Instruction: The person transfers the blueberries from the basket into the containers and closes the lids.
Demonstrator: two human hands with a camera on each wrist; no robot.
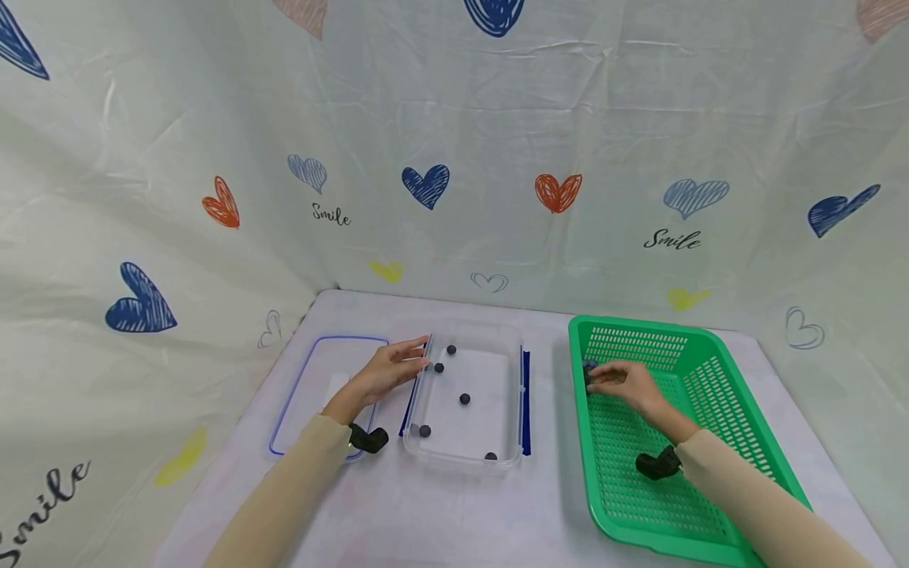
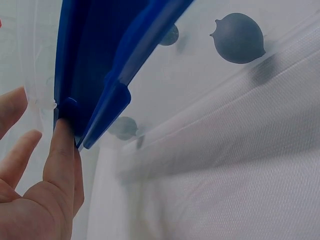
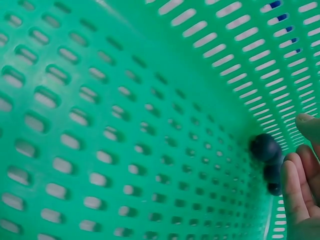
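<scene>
From left to right: a clear lid [image 1: 305, 394] edged in blue; the left hand [image 1: 387, 372], fingers extended and unclenched, touching a blue latch [image 2: 90, 50] of the clear box [image 1: 490, 379], on whose floor five small, round, blue-black balls [image 1: 465, 399] lie scattered; and the right hand [image 1: 630, 386], thumb and fingers loosely bent and apart, near similar dark balls [image 3: 264, 148] grouped against the left wall of a green slotted basket [image 1: 625, 489]. Behind, the heart-printed sheet [image 1: 483, 102] bears the script word "Smile" at lower left, left of centre and right.
</scene>
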